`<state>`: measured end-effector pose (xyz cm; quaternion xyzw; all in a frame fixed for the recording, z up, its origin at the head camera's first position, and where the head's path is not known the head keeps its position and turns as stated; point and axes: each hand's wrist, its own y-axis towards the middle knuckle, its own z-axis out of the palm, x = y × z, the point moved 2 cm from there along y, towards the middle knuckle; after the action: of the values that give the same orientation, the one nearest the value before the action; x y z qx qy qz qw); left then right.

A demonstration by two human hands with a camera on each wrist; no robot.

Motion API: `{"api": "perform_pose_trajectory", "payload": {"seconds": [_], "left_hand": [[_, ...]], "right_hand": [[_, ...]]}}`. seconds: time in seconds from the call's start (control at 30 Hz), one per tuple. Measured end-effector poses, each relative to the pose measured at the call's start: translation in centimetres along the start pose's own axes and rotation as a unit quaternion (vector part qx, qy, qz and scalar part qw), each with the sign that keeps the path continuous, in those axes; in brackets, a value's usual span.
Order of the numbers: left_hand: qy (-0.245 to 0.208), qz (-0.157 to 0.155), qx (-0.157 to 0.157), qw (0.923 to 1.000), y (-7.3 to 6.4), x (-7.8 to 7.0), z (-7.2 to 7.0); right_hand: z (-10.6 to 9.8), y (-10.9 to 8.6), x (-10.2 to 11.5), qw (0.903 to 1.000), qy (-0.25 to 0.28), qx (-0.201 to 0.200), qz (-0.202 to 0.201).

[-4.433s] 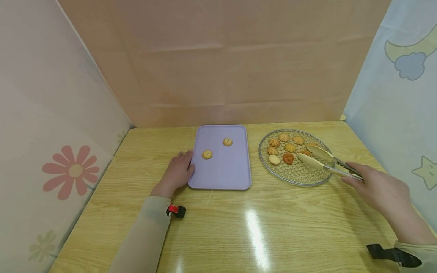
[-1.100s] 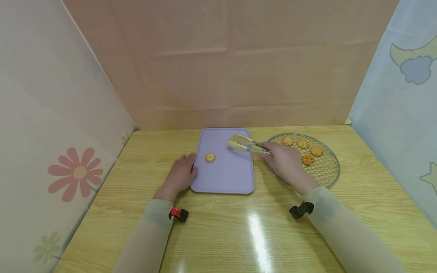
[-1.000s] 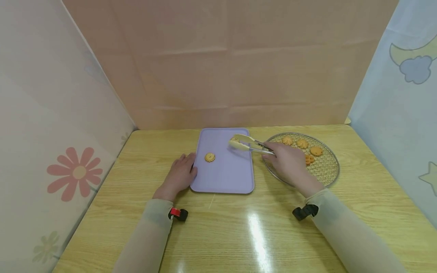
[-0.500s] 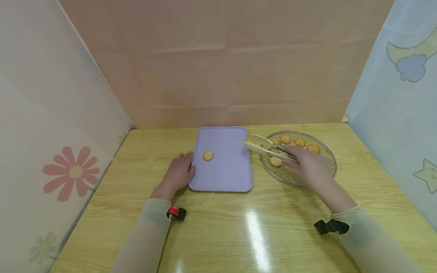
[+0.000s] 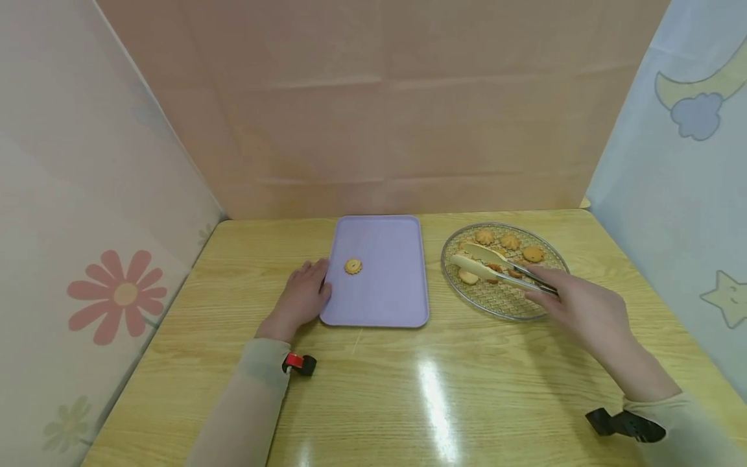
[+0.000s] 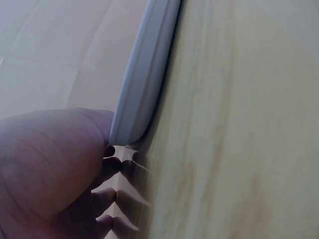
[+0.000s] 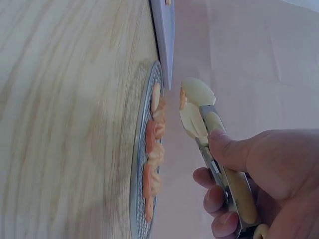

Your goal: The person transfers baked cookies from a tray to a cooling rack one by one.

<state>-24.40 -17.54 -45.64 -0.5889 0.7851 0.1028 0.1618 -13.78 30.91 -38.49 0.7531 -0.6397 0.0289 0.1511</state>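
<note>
In the head view my left hand (image 5: 297,298) rests beside the left edge of a purple tray (image 5: 385,295). The left wrist view has the thumb against the tray's rim (image 6: 142,74), the fingertips down on the table. A round scalloped cookie (image 5: 353,266) lies on the tray. My right hand (image 5: 589,311) grips tongs (image 5: 474,268) with pale scalloped tips, above the left part of a round wire-mesh rack (image 5: 508,306). Between the tips, the right wrist view reveals a cookie (image 7: 182,98), mostly covered by them. Several cookies lie on the rack, partly hidden by the tongs.
The tray and rack stand apart on a wooden table (image 5: 373,389), the rack to the right. A tan backdrop (image 5: 379,130) closes off the rear. Patterned panels flank both sides, the left one (image 5: 117,194) with flowers.
The tongs in my right hand have taken the upper cookie off the tray and carried it right, over the rack. My left hand has stayed at the tray's edge.
</note>
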Motion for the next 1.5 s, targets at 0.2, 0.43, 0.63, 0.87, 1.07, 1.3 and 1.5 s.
{"api": "perform_pose_trajectory", "payload": {"seconds": [0.2, 0.43, 0.63, 0.87, 1.07, 1.3, 1.5], "left_hand": [[0.001, 0.001, -0.004, 1.0, 0.1, 0.2, 0.1], [0.0, 0.002, -0.008, 1.0, 0.1, 0.1, 0.1], [-0.004, 0.001, -0.006, 1.0, -0.1, -0.1, -0.1], [0.0, 0.0, -0.002, 1.0, 0.0, 0.0, -0.1], [0.001, 0.003, -0.003, 1.0, 0.1, 0.1, 0.0], [-0.002, 0.0, 0.001, 1.0, 0.0, 0.0, 0.0], [-0.003, -0.002, 0.003, 1.0, 0.0, 0.0, 0.0]], "right_hand": [[-0.9, -1.7, -1.5, 0.9997, -0.001, 0.023, 0.012], [-1.3, -3.6, -2.4, 0.999, -0.01, 0.039, 0.019], [-1.4, -4.5, -2.9, 0.9982, -0.011, 0.054, 0.025], [-1.3, -5.2, -3.3, 0.9968, -0.015, 0.075, 0.023], [-1.2, -5.4, -3.6, 0.9959, -0.018, 0.086, 0.023], [-1.2, -5.6, -3.8, 0.995, -0.019, 0.093, 0.031], [-1.5, -5.3, -3.7, 0.9953, -0.027, 0.089, 0.027]]}}
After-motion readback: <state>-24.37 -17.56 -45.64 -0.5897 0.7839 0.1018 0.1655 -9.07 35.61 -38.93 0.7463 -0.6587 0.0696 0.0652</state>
